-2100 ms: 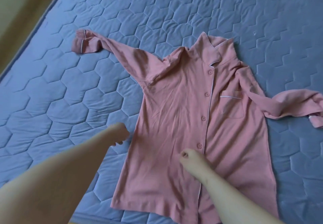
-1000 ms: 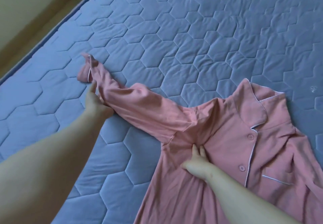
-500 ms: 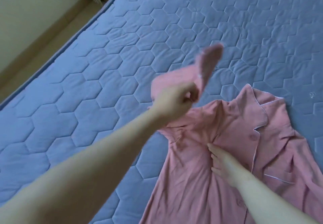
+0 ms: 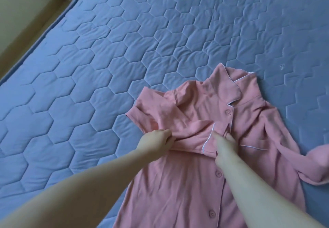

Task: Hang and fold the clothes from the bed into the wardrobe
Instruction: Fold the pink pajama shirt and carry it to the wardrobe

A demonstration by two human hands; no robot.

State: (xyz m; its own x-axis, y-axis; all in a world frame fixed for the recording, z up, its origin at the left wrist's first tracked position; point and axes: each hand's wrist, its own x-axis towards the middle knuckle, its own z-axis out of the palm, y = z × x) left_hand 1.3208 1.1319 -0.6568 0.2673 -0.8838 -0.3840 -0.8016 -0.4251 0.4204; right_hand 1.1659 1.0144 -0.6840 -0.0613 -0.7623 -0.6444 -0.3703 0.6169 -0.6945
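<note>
One sleeve [image 4: 188,135] of the pink shirt [image 4: 178,183], flat on the bed [image 4: 89,67], lies folded across the chest; left hand [image 4: 156,141] pinches its fold, right hand [image 4: 225,143] rests on the cuff [image 4: 207,143], grip unclear. Step: folding. Next, probably: bring the other sleeve [image 4: 316,165] in likewise

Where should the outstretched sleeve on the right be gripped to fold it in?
Pinch the sleeve at its bunched outer bend, coming from the right over bare mattress: it lies slack there, raised in a fold, clear of the shirt front.
</note>
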